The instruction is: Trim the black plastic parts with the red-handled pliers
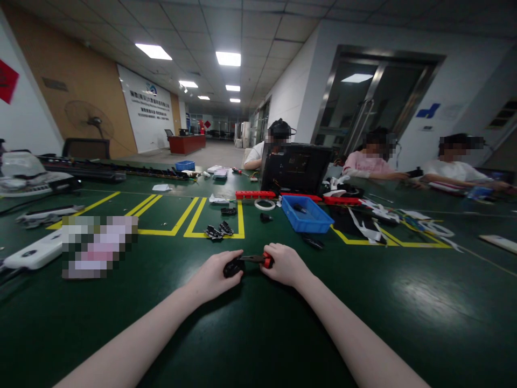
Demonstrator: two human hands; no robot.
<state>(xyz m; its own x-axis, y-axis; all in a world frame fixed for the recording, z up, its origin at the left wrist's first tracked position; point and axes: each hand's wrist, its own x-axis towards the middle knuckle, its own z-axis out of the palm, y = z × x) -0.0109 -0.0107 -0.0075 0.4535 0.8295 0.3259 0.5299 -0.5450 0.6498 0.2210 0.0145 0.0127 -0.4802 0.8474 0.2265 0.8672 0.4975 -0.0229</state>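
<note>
Near the middle of the green table [258,323], my left hand [220,276] is closed around a small black part [234,267]. My right hand [285,264] grips red-handled pliers [267,261], whose metal jaws point left and reach the black part. Whether the jaws are closed on it is too small to tell. Beyond my hands, several black pieces [218,230] lie inside a yellow-taped rectangle. A smaller black piece [265,217] sits to their right, near a white ring [264,205].
A blue tray [307,214] holding a dark object stands ahead to the right, with a black item [312,241] before it. Behind are red strips [254,194] and a large black casing [296,167]. A white power strip [38,250] lies left. Three people sit across the table.
</note>
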